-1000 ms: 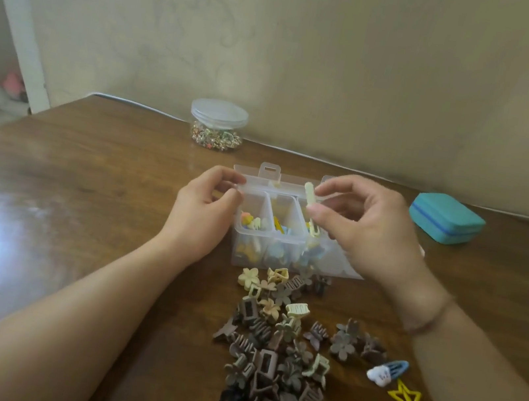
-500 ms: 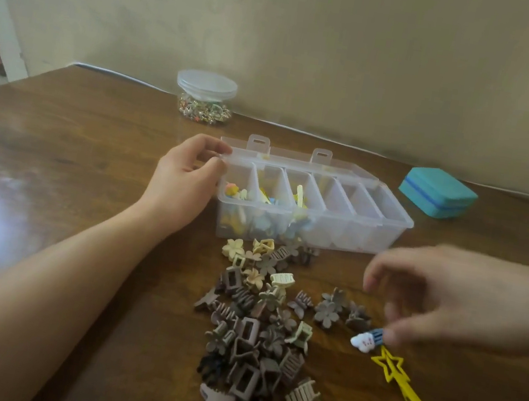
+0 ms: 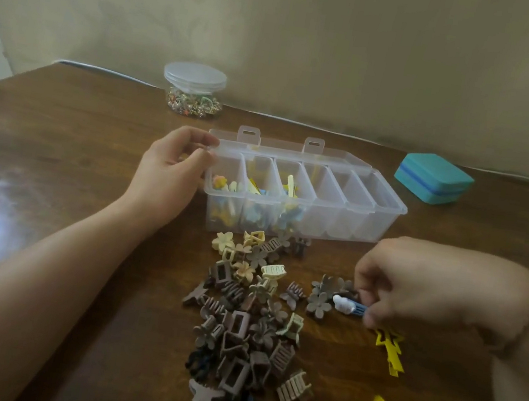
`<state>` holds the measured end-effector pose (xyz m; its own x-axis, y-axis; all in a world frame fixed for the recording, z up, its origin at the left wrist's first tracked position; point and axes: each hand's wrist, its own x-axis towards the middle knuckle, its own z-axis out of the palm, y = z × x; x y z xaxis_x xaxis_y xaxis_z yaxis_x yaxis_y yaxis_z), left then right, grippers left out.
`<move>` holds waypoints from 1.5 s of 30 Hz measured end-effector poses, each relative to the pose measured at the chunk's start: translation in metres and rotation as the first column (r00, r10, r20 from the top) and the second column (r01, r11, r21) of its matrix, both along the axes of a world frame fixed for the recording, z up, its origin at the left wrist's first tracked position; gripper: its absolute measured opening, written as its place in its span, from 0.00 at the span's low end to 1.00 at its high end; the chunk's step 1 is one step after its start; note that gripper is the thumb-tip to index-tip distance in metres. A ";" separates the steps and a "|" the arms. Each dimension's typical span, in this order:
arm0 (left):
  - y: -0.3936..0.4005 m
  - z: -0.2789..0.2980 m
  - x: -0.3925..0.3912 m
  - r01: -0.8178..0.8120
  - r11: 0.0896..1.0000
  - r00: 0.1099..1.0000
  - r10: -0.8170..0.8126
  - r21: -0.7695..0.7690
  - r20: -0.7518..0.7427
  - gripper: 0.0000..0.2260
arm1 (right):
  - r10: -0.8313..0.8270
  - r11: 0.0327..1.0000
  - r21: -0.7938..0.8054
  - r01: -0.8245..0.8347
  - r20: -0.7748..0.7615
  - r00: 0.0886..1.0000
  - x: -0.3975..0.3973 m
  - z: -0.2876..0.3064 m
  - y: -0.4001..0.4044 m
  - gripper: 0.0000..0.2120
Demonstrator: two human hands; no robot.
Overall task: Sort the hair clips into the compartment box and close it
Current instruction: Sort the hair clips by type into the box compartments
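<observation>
On the table (image 3: 58, 140), head view: your left hand (image 3: 170, 171) curls around the far-left corner of the open compartment box (image 3: 386, 209), and your right hand (image 3: 422, 287) pinches a blue-and-white clip (image 3: 348, 305) just right of the clip pile (image 3: 247, 319), near side of the box.

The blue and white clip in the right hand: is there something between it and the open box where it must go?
Nothing visible blocks it. The right hand pinches the blue and white clip in its fingers near the table, and the compartment box stands open beyond it, lid back. Only low loose clips lie beside the path.
</observation>
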<state>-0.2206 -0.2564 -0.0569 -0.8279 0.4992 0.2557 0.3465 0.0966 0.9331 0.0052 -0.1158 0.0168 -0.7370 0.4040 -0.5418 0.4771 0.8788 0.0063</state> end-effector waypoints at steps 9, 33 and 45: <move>-0.004 0.006 0.006 0.011 1.000 1.000 -0.011 0.012 0.028 0.15 | -0.070 0.928 -0.348 -0.129 -0.505 0.860 0.009 0.012 0.021 0.13; 0.001 -0.001 -0.003 0.019 1.000 1.000 -0.019 0.002 0.002 0.10 | 0.004 0.993 -0.114 -0.026 -0.190 0.982 0.053 0.000 0.009 0.26; -0.002 0.002 0.000 0.033 0.999 0.998 -0.034 0.026 0.046 0.10 | 0.232 0.970 0.187 -0.155 -0.525 0.819 0.062 -0.003 0.007 0.11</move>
